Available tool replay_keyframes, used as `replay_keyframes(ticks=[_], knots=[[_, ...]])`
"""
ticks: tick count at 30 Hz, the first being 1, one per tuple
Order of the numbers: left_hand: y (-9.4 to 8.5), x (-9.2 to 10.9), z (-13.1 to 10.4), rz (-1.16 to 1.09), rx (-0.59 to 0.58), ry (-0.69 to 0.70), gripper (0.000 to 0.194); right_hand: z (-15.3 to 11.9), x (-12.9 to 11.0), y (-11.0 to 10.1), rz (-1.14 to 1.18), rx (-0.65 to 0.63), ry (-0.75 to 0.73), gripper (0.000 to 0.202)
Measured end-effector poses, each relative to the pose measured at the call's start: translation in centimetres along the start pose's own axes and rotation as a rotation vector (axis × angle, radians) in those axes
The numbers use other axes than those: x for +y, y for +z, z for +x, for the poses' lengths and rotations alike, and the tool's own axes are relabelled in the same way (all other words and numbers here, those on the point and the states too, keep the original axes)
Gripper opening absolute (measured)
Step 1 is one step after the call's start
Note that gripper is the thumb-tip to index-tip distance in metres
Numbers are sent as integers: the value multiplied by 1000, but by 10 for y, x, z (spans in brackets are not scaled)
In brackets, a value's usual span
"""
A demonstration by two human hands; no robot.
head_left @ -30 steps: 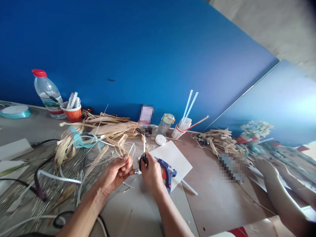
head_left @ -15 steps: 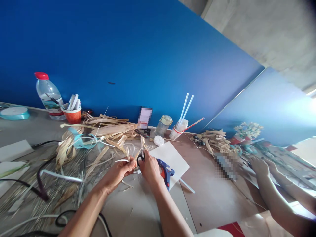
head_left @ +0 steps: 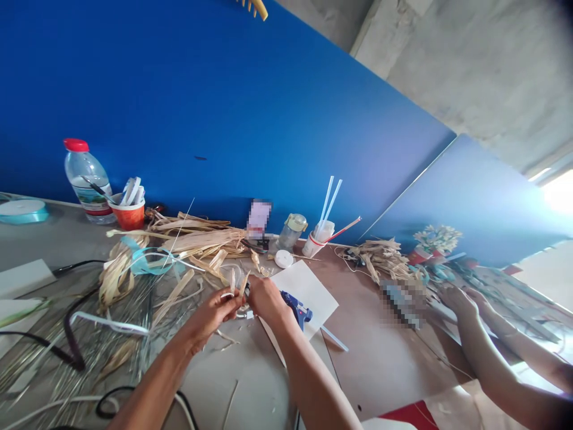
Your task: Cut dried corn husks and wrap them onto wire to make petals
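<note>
My left hand (head_left: 219,312) is closed, its fingers pinching a small pale piece of dried husk (head_left: 233,280) that sticks up above them. Right beside it is my right hand (head_left: 266,298), fingers curled round the dark handles of scissors (head_left: 247,290), mostly hidden by the hand. Another strip of husk (head_left: 244,284) stands up between the two hands. A blue glue gun (head_left: 297,309) lies on a white sheet (head_left: 316,292) just right of my right hand. Behind the hands lies a pile of dried husks (head_left: 206,237).
Wires (head_left: 129,304) and cables cover the left side. At the back stand a bottle (head_left: 87,185), a red cup (head_left: 129,215), a glass jar (head_left: 292,232) and a cup with glue sticks (head_left: 314,243). Another person's hands (head_left: 461,301) work at the right.
My two hands have come closer together, and my right hand has turned over the scissors. The whole view has shifted slightly.
</note>
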State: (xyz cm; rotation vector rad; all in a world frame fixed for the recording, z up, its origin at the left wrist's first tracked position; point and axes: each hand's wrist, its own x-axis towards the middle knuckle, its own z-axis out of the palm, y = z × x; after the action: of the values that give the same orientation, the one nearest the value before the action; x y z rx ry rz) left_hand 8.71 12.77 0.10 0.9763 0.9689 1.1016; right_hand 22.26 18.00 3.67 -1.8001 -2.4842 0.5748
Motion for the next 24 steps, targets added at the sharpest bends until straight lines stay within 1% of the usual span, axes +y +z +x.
replay_keyframes(ticks=[4,7,9,10,12,13,14,15,16,17,19,20,22,24], knots=[[0,0,2,-19,-4,38,26,0,4,2,-77,24,-58,18],[1,-1,3,-25,-1,35,25,0,5,-2,-105,44,-62,17],[0,-1,3,-22,4,47,25,0,5,-7,-117,96,-44,22],[0,-1,3,-21,1,53,25,1,5,-9,-91,152,-47,25],[-1,-1,2,-36,-1,56,25,0,6,-11,89,291,-91,30],[-1,0,2,-52,-3,52,24,-1,6,-9,254,346,-128,31],[-2,0,1,-71,-6,42,24,-3,7,-7,458,348,-165,31],[-2,1,0,-88,-12,30,23,-5,7,-3,658,281,-182,30],[-2,1,-1,-100,-23,15,22,-7,8,1,835,167,-199,29],[-3,1,-2,-110,-37,5,22,-10,8,6,983,44,-238,30],[-3,0,-2,-133,-69,-16,20,-15,9,13,1216,-104,-291,29],[-4,-1,-3,-142,-83,-28,20,-17,9,16,1304,-140,-304,28],[-5,-2,-2,-143,-105,-56,22,-19,10,19,1418,-155,-297,21],[-5,-3,-1,-125,-110,-69,23,-18,10,19,1467,-113,-273,14]])
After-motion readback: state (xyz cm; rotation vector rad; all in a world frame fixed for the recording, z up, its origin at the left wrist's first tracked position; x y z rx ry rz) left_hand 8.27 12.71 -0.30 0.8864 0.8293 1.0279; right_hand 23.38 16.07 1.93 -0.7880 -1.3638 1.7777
